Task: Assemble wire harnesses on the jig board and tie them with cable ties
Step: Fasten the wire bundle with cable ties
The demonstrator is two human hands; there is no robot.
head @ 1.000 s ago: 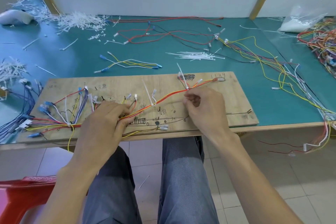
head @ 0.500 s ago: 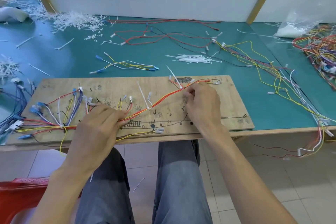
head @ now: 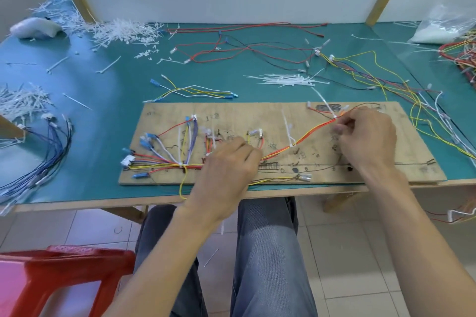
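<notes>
The orange wire bundle (head: 304, 137) is pinched by the right hand (head: 367, 136) at the jig board's (head: 412, 152) two o'clock, and its lower end is gripped by the curled left hand (head: 226, 165).

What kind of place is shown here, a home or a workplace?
Probably a small workshop for wire-harness assembly. A marked wooden jig board lies on the green table and carries the orange wires. A bundle of white cable ties and many loose wires lie behind it.
</notes>
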